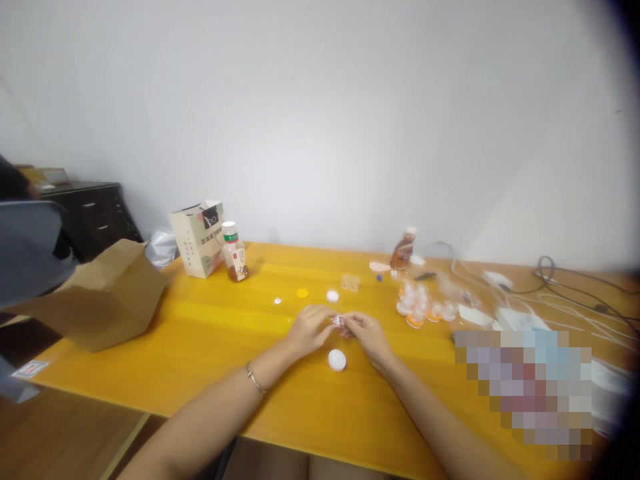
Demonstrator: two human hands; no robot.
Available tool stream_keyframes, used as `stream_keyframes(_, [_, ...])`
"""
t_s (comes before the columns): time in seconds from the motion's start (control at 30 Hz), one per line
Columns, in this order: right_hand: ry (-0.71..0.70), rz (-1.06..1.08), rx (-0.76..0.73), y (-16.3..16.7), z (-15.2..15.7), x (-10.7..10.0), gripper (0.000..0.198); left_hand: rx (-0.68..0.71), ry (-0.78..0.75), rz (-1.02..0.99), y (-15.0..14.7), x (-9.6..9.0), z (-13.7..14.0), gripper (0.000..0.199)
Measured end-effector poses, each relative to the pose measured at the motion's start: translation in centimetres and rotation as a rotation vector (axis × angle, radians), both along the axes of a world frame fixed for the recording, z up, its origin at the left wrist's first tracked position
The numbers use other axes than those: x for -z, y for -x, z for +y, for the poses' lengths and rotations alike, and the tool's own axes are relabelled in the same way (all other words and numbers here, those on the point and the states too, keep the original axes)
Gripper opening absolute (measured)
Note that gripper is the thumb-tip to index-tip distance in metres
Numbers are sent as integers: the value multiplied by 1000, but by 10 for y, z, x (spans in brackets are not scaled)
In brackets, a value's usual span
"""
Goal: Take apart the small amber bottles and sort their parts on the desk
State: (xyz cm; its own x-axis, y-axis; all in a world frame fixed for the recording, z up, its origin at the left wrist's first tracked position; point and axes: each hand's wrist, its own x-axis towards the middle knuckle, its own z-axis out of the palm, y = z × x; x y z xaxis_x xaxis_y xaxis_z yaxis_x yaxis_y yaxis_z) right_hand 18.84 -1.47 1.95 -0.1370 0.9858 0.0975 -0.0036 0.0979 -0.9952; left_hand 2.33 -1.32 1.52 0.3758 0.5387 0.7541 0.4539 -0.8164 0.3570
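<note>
My left hand point(309, 329) and my right hand point(367, 333) meet over the yellow table point(210, 333), fingertips together on a small pale object point(339, 321) held between them. Its exact shape is too small to tell. A bracelet sits on my left wrist. Just below the hands a white round lid point(337, 360) lies on the table. Beyond the hands lie a white cap point(333, 295), a yellow cap point(302, 293) and a tiny white piece point(277, 301).
A brown paper bag point(107, 293) lies at the left, with a white printed bag point(199, 237) and a small drink bottle point(234, 252) behind. A tilted brown bottle point(403, 249), several small cups point(423, 308), cables and chargers point(510, 303) fill the right. A dark cabinet point(93, 217) stands far left.
</note>
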Motion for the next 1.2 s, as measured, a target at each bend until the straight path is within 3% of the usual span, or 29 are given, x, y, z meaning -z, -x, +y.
stream_keyframes(0.47, [-142,-92,131,4,-3,-2,22,-5,-63,-118,-4,0,-2,16])
stream_keyframes(0.67, [-187,-108,361,-15,4,-2,28,-79,-101,-277,6,-10,-3,18])
stream_keyframes(0.9, [-318,-372,251,-9,1,0,24,-27,-22,-192,6,-6,1,23])
stream_keyframes(1.2, [-273,-447,204,-13,15,24,17,-15,15,-141,6,-8,1,25])
